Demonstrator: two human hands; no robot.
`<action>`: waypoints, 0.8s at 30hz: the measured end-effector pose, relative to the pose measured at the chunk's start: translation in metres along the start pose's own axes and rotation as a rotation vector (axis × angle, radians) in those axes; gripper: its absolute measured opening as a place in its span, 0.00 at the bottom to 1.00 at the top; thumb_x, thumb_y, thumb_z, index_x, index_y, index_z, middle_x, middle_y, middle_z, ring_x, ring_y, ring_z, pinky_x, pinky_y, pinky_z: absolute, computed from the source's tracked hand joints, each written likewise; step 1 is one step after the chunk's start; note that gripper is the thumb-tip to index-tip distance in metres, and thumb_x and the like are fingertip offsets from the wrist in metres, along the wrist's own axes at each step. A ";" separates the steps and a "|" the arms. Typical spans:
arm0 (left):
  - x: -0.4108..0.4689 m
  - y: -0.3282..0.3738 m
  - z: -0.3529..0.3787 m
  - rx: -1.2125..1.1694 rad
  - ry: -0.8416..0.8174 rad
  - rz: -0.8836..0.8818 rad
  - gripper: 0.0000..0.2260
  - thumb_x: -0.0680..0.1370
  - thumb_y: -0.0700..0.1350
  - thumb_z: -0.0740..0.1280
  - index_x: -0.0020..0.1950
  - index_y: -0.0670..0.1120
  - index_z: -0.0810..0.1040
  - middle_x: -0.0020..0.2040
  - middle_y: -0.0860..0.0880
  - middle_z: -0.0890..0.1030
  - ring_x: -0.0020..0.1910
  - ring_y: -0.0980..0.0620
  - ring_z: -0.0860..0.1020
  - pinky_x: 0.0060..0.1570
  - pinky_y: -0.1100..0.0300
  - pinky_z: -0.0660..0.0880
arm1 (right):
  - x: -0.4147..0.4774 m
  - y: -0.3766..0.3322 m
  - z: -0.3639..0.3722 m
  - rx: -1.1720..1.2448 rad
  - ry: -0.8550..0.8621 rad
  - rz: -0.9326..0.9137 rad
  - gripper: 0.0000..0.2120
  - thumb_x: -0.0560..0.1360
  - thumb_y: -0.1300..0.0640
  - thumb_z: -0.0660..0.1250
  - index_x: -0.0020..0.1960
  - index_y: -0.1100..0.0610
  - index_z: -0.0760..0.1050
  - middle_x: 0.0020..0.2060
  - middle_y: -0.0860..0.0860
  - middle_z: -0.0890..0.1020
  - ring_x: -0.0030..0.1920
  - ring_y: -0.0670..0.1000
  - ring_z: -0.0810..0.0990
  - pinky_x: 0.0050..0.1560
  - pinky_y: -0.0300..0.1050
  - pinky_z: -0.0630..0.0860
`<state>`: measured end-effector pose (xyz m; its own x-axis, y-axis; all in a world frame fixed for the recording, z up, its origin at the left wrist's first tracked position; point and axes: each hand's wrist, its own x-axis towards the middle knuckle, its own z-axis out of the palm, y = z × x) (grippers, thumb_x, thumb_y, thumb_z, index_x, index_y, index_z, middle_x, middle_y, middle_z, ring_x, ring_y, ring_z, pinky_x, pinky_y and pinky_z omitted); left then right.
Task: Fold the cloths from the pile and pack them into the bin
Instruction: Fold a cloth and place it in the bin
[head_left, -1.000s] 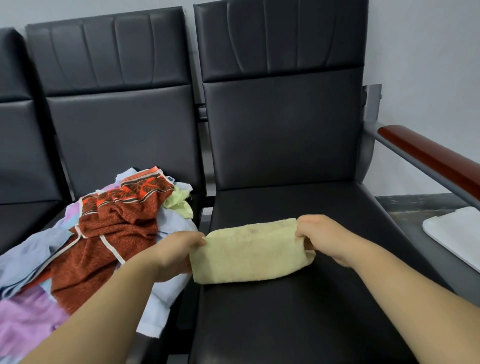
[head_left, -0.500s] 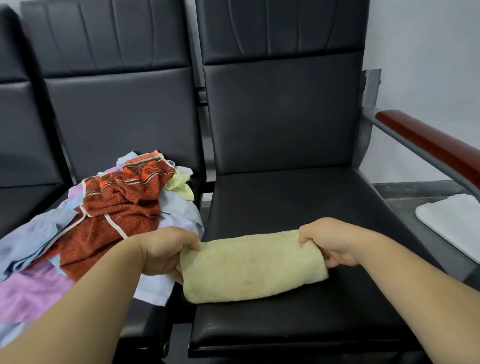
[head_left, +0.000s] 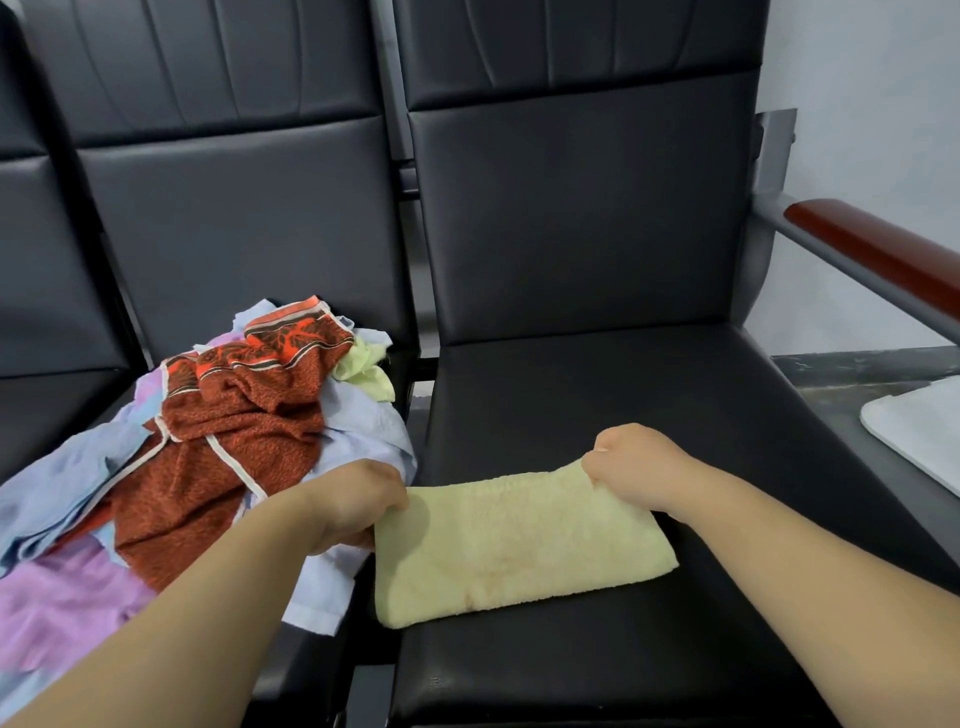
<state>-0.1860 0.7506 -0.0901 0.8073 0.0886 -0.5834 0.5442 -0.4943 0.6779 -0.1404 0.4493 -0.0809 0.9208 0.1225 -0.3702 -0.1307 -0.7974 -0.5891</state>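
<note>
A folded pale yellow towel (head_left: 519, 551) lies on the front of the right black seat (head_left: 597, 395). My left hand (head_left: 353, 506) pinches the towel's far left corner. My right hand (head_left: 631, 467) pinches its far right corner, fingers curled over the edge. The pile of cloths (head_left: 208, 452) sits on the middle seat to the left: a rust-red patterned cloth on top, with light blue, lilac and pale yellow pieces under it. A white bin edge (head_left: 919, 431) shows at the far right, mostly out of frame.
Black padded backrests (head_left: 571, 208) rise behind both seats. A grey metal armrest with a reddish wood top (head_left: 878, 254) runs along the right side. Dark floor (head_left: 841, 374) and a pale wall lie beyond it.
The towel has come lower and flatter onto the seat, and both hands have kept hold of its far corners. The view has tilted downward.
</note>
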 end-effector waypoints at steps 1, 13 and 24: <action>0.002 -0.001 -0.002 0.015 -0.006 -0.009 0.10 0.80 0.37 0.60 0.39 0.45 0.73 0.36 0.47 0.74 0.32 0.51 0.74 0.30 0.61 0.72 | 0.002 0.000 0.000 -0.021 -0.005 -0.002 0.06 0.78 0.57 0.61 0.44 0.58 0.72 0.36 0.50 0.71 0.34 0.50 0.67 0.32 0.43 0.62; 0.009 0.000 -0.006 0.094 -0.008 -0.004 0.07 0.81 0.41 0.60 0.50 0.40 0.76 0.46 0.39 0.79 0.43 0.41 0.81 0.44 0.50 0.82 | 0.018 0.001 0.001 -0.102 -0.022 0.044 0.04 0.79 0.61 0.58 0.45 0.58 0.70 0.40 0.51 0.72 0.35 0.50 0.66 0.31 0.43 0.62; -0.003 0.006 0.013 0.226 0.201 0.068 0.10 0.79 0.46 0.66 0.58 0.43 0.74 0.47 0.43 0.79 0.41 0.44 0.80 0.40 0.48 0.82 | -0.003 0.003 0.004 -0.264 0.156 0.001 0.11 0.79 0.53 0.65 0.59 0.54 0.70 0.49 0.48 0.76 0.43 0.49 0.77 0.35 0.43 0.71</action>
<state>-0.1883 0.7363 -0.0896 0.8814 0.2066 -0.4247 0.4408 -0.6828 0.5827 -0.1446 0.4485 -0.0847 0.9686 0.0462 -0.2442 -0.0503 -0.9258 -0.3746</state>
